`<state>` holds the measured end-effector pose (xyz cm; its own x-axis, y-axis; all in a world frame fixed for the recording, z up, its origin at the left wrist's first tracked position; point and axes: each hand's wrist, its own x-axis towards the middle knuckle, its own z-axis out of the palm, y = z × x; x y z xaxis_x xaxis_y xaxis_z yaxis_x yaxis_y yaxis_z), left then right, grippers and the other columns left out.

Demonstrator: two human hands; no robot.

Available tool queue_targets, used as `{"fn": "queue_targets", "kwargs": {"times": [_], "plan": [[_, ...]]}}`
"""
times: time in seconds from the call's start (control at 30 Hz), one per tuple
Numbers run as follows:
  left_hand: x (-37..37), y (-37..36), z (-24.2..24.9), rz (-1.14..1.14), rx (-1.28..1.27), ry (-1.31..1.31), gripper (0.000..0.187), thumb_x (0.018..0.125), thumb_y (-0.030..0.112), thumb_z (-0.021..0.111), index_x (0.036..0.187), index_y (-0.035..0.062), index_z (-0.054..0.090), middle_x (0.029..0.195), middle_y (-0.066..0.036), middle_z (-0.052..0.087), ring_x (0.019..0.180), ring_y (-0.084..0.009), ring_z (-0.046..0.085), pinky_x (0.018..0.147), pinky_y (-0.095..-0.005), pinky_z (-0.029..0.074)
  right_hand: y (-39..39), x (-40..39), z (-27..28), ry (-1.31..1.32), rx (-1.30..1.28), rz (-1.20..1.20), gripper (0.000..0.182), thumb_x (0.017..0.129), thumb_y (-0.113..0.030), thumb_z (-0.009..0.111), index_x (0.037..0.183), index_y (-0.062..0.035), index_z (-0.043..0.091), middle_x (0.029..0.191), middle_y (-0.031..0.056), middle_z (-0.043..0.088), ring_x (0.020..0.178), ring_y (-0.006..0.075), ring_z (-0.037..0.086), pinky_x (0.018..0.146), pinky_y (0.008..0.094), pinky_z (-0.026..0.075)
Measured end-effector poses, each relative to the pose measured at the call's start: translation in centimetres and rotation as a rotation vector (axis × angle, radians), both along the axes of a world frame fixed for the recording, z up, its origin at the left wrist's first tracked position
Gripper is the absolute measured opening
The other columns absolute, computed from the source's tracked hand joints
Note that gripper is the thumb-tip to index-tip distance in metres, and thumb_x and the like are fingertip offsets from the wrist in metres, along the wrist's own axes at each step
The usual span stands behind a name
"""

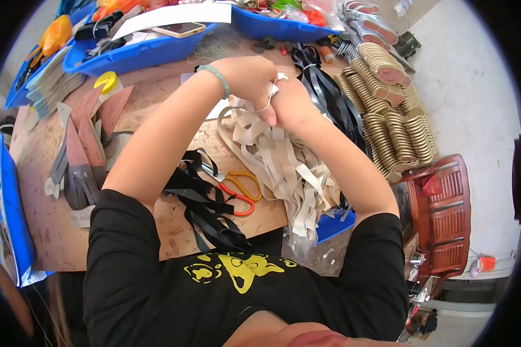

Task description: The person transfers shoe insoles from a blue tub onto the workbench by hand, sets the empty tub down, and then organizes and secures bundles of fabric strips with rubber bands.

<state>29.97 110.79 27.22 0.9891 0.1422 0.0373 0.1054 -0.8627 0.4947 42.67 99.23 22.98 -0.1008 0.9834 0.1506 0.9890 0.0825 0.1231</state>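
Note:
At the far middle of the table my left hand (252, 76), with a green bracelet on the wrist, is closed with its fingers bent inward. Against it presses my right hand (293, 103), also closed. Both grip the top of a bundle of cream straps (278, 156), which hangs toward the table's near edge. A thin white cord (264, 107) loops out between the hands; its ends are hidden by the fingers. Nearer my body lie loose black straps (205, 202) and scissors (243, 196) with orange-red handles, partly covered by the straps.
Right of my hands lies a tied bundle of black straps (330, 92). Gold ridged stacks (388, 110) stand beyond it. Blue trays (139, 53) line the back, with a phone (179, 29) on one. Pinkish-brown pieces (84, 144) lie left; a wooden chair (446, 214) stands right.

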Motion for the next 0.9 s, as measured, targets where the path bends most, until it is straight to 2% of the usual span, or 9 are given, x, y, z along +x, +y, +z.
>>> {"fn": "queue_targets", "kwargs": {"times": [0.2, 0.3, 0.4, 0.5, 0.53, 0.57, 0.63, 0.73, 0.9], "plan": [[-0.3, 0.5, -0.8, -0.043, -0.133, 0.189, 0.062, 0.049, 0.038, 0.091, 0.087, -0.0035, 0.066, 0.077, -0.014, 0.068, 0.073, -0.0252, 0.065, 0.067, -0.0352, 0.05, 0.0, -3.1, 0.1, -0.092, -0.081, -0.041, 0.021, 0.071, -0.023, 0.068, 0.088, -0.0095, 0.068, 0.083, 0.0121, 0.069, 0.081, 0.0297, 0.067, 0.073, 0.0418, 0.052], [-0.8, -0.5, -0.9, -0.034, -0.063, 0.245, 0.059, 0.052, 0.034, 0.09, 0.091, -0.0026, 0.065, 0.081, -0.013, 0.068, 0.076, -0.024, 0.066, 0.069, -0.0346, 0.05, -0.5, -3.1, 1.2, 0.172, -0.137, -0.202, 0.03, 0.069, -0.024, 0.073, 0.093, -0.0069, 0.069, 0.084, 0.0151, 0.068, 0.087, 0.0312, 0.066, 0.079, 0.0407, 0.052], [-0.5, -0.8, -0.8, -0.03, 0.053, 0.282, 0.056, 0.056, 0.029, 0.087, 0.096, -0.0029, 0.064, 0.085, -0.015, 0.069, 0.08, -0.0259, 0.066, 0.071, -0.0357, 0.051, -1.0, -1.5, 0.2, 0.548, -0.161, -0.02, 0.038, 0.07, -0.019, 0.074, 0.102, -0.0008, 0.066, 0.098, 0.018, 0.066, 0.102, 0.0284, 0.064, 0.086, 0.0351, 0.051], [-0.2, -0.5, -1.0, 0.024, 0.189, 0.356, 0.051, 0.06, 0.023, 0.082, 0.1, -0.0031, 0.063, 0.089, -0.017, 0.068, 0.083, -0.0288, 0.067, 0.072, -0.0373, 0.052, -2.4, -0.4, 1.0, 0.895, -0.095, 0.038, 0.054, 0.071, -0.017, 0.077, 0.117, 0.0012, 0.058, 0.127, 0.0164, 0.051, 0.121, 0.0236, 0.052, 0.094, 0.0359, 0.05], [-0.3, 0.0, -1.0, 0.039, 0.183, 0.337, 0.049, 0.061, 0.022, 0.08, 0.1, -0.0027, 0.064, 0.09, -0.018, 0.068, 0.083, -0.0297, 0.067, 0.072, -0.0377, 0.052, -2.5, 0.6, 1.5, 1.005, -0.104, -0.043, 0.057, 0.074, -0.014, 0.073, 0.125, 0.0002, 0.052, 0.138, 0.0122, 0.038, 0.129, 0.0229, 0.044, 0.096, 0.0389, 0.05], [-0.4, 0.4, -1.0, 0.054, 0.177, 0.316, 0.047, 0.062, 0.02, 0.079, 0.101, -0.0023, 0.064, 0.091, -0.019, 0.068, 0.084, -0.0306, 0.067, 0.072, -0.0381, 0.052, -2.5, 0.8, 1.2, 1.095, 0.138, -0.058, 0.044, 0.078, -0.008, 0.068, 0.12, -0.0018, 0.056, 0.13, 0.0103, 0.045, 0.121, 0.0204, 0.049, 0.092, 0.0379, 0.051], [-0.2, 0.7, -1.0, 0.031, 0.176, 0.292, 0.045, 0.06, 0.017, 0.076, 0.1, -0.0003, 0.064, 0.091, -0.019, 0.068, 0.082, -0.0297, 0.066, 0.068, -0.0373, 0.052, -2.9, 0.9, 1.9, 0.884, 0.297, 0.073, 0.03, 0.078, -0.002, 0.065, 0.108, -0.0053, 0.062, 0.114, 0.0108, 0.055, 0.096, 0.023, 0.061, 0.087, 0.0358, 0.051], [-0.1, 0.2, -0.6, -0.008, 0.175, 0.246, 0.04, 0.06, 0.016, 0.074, 0.096, 0.0009, 0.065, 0.087, -0.018, 0.068, 0.077, -0.0292, 0.066, 0.067, -0.0369, 0.052, -2.2, 0.7, 0.9, 0.448, 0.329, 0.381, 0.02, 0.076, -0.004, 0.065, 0.096, -0.0073, 0.063, 0.094, 0.0084, 0.059, 0.086, 0.0253, 0.061, 0.08, 0.0351, 0.05], [-0.7, -1.0, 0.3, -0.019, 0.104, 0.219, 0.031, 0.063, 0.013, 0.07, 0.091, 0.0016, 0.066, 0.076, -0.016, 0.067, 0.071, -0.0286, 0.065, 0.064, -0.0365, 0.051, -1.6, 1.0, 1.8, 0.015, 0.373, 0.375, 0.015, 0.071, -0.017, 0.067, 0.081, -0.0107, 0.058, 0.078, 0.0041, 0.058, 0.079, 0.0238, 0.059, 0.073, 0.0355, 0.046]]}}
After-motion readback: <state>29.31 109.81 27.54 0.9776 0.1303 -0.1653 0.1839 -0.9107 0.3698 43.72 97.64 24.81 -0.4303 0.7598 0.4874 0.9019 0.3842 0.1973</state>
